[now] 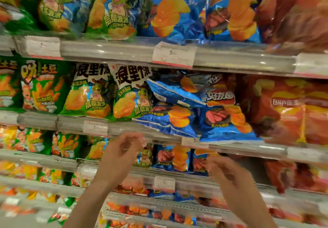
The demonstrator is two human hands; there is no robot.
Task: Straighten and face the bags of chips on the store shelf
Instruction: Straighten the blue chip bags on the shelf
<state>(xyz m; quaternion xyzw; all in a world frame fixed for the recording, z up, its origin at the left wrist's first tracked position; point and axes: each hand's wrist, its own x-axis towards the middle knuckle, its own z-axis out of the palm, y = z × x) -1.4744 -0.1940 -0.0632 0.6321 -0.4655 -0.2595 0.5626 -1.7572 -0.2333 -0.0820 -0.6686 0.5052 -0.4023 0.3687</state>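
On the second shelf, several blue chip bags lie askew: one blue bag is tipped flat on top, another slumps forward over the shelf lip, and a third leans beside it. Green bags to their left stand upright and face front. My left hand is raised just below that shelf's edge, fingers loosely curled, holding nothing. My right hand hovers lower and to the right, fingers also loosely curled and empty. Both hands are blurred by motion.
Red bags fill the right of the same shelf. The shelf above holds green bags and blue bags. White price tags hang on the clear shelf rails. Lower shelves carry smaller bags.
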